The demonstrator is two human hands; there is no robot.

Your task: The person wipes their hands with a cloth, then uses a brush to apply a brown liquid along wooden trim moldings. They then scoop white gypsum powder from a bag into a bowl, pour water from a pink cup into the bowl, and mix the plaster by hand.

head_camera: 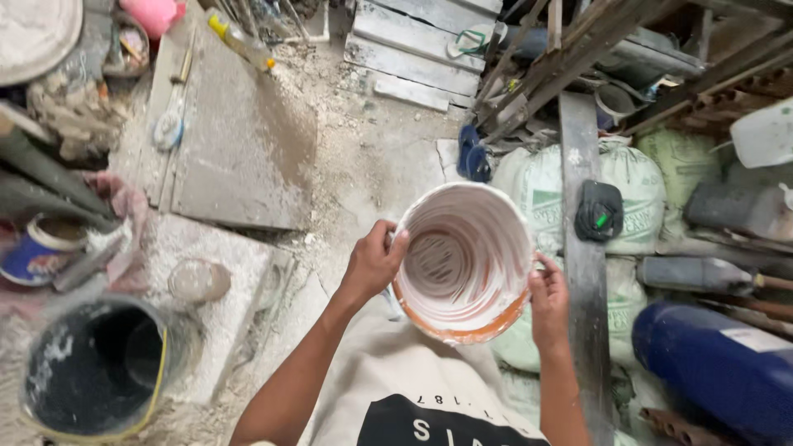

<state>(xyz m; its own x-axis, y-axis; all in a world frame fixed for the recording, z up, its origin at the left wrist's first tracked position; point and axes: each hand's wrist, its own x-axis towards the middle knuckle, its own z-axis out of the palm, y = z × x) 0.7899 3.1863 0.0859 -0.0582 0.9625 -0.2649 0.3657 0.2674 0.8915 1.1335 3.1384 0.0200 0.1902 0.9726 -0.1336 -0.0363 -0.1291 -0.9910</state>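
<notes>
I hold an orange plastic bucket (462, 263) in front of my body, its inside streaked with white plaster residue. My left hand (373, 263) grips the bucket's left rim, thumb over the edge. My right hand (549, 301) clasps the right rim and wall. The bucket is tilted so I look straight into it. It appears to hold only smeared residue.
A dark empty bucket (95, 372) stands at the lower left beside a concrete slab (211, 289). White sacks (636, 190) and a blue drum (719, 363) lie to the right under a wooden plank (582, 248). A paint can (41, 248) sits at the left.
</notes>
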